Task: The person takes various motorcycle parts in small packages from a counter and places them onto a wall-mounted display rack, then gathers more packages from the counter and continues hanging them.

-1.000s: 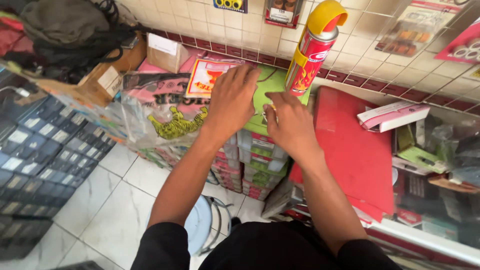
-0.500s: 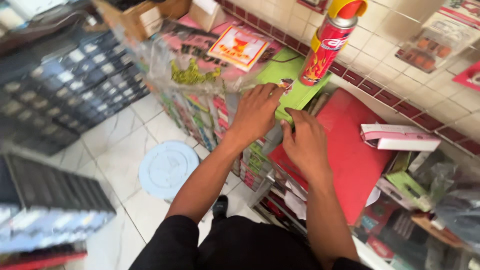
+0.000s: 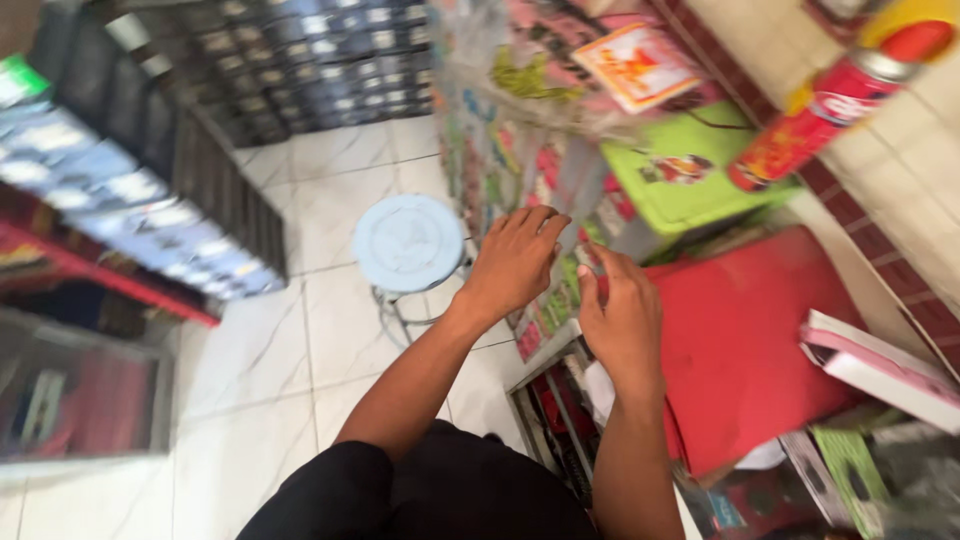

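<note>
Head view: both hands sit on the stack of colourful packets [image 3: 560,250] just left of the red board [image 3: 740,340]. Left hand [image 3: 515,262] lies flat on it; right hand [image 3: 622,318] pinches a packet edge, nearer the board.

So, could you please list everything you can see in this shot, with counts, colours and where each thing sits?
Stacked packets: many, multicoloured, in clear wrap, under both hands.
Green flat pack: one, on the stack by the wall.
Orange and white card: one, on top of the stack.
Spray can: one, red with a yellow cap, against the tiled wall.
Red board: one, right of the hands.
Pink and white box: one, at the right edge.
Round stool: one, pale blue, on the white tile floor.
Dark shelving: blurred, top and left.
Left hand: one, on the edge of the stack.
Right hand: one, beside it, fingers at the packets.
</note>
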